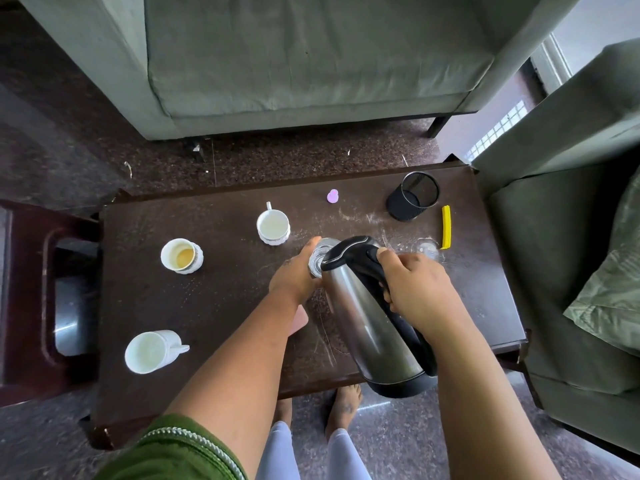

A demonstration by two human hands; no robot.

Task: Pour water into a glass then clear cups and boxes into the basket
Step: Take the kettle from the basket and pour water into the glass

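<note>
A steel kettle [367,317] with a black lid and handle is tilted forward, its spout over a clear glass [320,256]. My right hand [419,289] grips the kettle's handle. My left hand [294,275] is wrapped around the glass on the dark table [214,299]. Three white cups stand to the left: one [273,226] behind the glass, one with brown dregs [181,256], and one [152,351] near the front left. A second clear glass [426,247] stands beyond my right hand. No basket or boxes are in view.
A black mesh pen cup [412,197], a yellow clip [446,226] and a small purple object [332,196] sit at the table's far side. A grey sofa [304,64] is beyond, an armchair [571,237] at right, a dark stool [45,292] at left.
</note>
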